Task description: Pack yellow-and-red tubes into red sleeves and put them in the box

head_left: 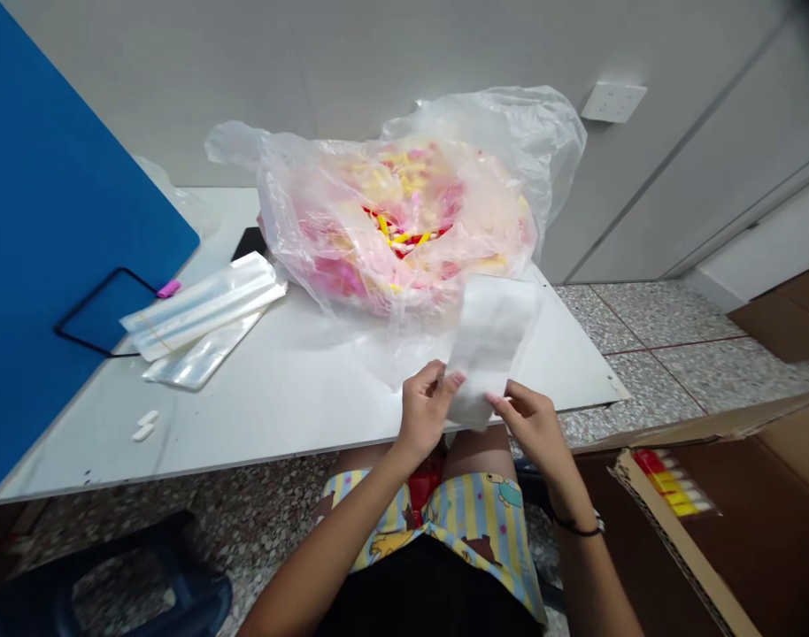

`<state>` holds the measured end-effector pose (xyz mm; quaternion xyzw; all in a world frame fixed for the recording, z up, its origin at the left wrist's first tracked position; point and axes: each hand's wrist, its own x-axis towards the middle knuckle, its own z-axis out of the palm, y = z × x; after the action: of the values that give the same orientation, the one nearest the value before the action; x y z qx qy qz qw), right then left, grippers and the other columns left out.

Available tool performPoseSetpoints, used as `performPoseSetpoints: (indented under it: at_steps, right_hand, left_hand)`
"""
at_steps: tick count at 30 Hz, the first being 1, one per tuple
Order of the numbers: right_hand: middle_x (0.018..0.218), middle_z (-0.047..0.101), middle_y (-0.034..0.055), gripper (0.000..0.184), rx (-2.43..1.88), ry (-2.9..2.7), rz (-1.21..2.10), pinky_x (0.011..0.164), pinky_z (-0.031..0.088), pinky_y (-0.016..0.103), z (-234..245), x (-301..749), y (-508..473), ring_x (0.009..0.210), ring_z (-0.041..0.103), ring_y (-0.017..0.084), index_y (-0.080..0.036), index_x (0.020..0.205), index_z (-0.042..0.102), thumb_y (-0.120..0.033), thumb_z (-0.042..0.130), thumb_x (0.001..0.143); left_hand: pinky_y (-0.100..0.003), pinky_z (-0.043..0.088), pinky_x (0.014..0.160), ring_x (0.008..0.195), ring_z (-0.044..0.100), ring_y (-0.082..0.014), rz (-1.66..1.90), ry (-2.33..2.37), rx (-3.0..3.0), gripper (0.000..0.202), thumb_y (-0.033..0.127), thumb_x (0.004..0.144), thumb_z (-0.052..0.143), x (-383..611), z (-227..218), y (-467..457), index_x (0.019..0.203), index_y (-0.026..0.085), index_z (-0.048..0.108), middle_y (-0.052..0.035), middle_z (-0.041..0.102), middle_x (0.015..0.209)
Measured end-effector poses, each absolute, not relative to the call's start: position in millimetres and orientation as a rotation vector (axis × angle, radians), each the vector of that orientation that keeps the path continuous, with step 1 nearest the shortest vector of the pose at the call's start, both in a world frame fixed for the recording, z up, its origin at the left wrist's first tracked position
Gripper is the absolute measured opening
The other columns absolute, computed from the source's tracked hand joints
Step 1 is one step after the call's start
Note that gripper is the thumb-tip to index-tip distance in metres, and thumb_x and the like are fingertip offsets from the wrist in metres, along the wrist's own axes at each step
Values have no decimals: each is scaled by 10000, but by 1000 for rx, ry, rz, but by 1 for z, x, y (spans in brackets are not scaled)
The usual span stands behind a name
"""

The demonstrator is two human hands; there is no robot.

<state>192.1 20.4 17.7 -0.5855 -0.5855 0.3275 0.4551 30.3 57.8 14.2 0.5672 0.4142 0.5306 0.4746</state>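
Thin white plastic bag (pixel 488 349) rises between the person's two hands, held just over the near edge of a white bench (pixel 298 425). The left hand (pixel 426 409) and the right hand (pixel 530 429) each pinch its lower part, the fingers (pixel 504 402) closed on the film from either side. At 12 o'clock, a large clear bag (pixel 397 212) sits on the bench, stuffed with pink and yellow pieces too blurred to name. At 9 o'clock lie flat clear plastic sleeves (pixel 202 310), with a tall blue panel (pixel 65 177) beyond them. At 4 o'clock, an open cardboard carton (pixel 676 531) shows a row of red and yellow tubes (pixel 670 482). A black bracelet (pixel 581 526) circles the right wrist.
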Motion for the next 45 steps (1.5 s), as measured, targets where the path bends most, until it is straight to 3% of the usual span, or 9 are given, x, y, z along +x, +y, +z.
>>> performPoseSetpoints:
  at_steps: [3,6,13,17,20,29,32,39,45]
  right_hand:
    - [964,608,66,268,-1372,-1596,545,847,492,204,16,193,23,929,552,94,-130,893,672,-348,519,863]
    - [1249,508,49,281,-1326,-1781,300,989,459,304,-2,198,29,1181,465,135,-234,1052,677,-236,454,882]
    - [1344,437,41,423,-1377,-2054,303,1058,437,363,-69,210,42,1278,426,131,-254,1189,614,-106,381,868]
    - [1356,426,24,484,-1334,-2034,538,1107,411,315,-68,211,53,1290,433,104,-227,1174,629,-59,335,828]
    - [1361,418,25,473,-1333,-2000,612,1096,423,290,-62,209,62,1276,450,101,-209,1154,643,-74,331,825]
    - [1186,548,69,380,-1318,-1838,66,938,485,284,-23,199,97,1103,526,110,-168,1046,660,-102,350,837]
    - [1091,585,64,353,-1229,-1813,-53,908,485,261,12,185,121,1040,543,97,-170,1035,655,-97,365,847]
    - [1059,586,57,305,-1089,-1955,-158,921,466,241,71,135,206,1023,532,104,-158,1023,643,-128,399,840]
    - [1168,539,93,419,-1667,-2460,-136,980,395,247,76,88,299,1145,473,145,-153,1191,559,-76,383,819]
  left_hand:
    - [-298,441,785,845,517,-173,1415,862,1746,280,391,904,531,19,5,65,795,156,638,-45,578,805]
    - [-394,438,894,1016,514,-211,1325,681,2169,207,261,930,486,-1,-16,71,1015,201,665,-80,635,980]
    - [-436,386,1029,1287,368,-242,770,701,2578,325,84,886,421,-17,-49,72,1159,151,585,-140,445,1350]
    - [-422,373,1053,1290,381,-208,801,756,2575,423,8,862,360,-13,-45,86,1205,170,545,-94,478,1331]
    - [-430,371,1056,1280,396,-209,833,791,2580,379,69,901,371,-11,-46,98,1226,181,529,-87,487,1317]
    - [-428,404,981,1214,422,-257,736,1014,2605,335,118,876,449,-4,-49,95,1206,155,490,-114,492,1270]
    - [-425,432,913,1134,442,-282,699,1121,2535,279,240,836,566,3,-43,96,1097,153,519,-113,506,1187]
    - [-399,391,983,1133,409,-276,704,1215,2495,458,333,810,627,15,-47,100,1180,120,461,-131,447,1236]
    - [-398,418,930,1153,410,-277,633,1299,2536,528,397,842,572,15,-51,94,1278,139,422,-105,453,1285]
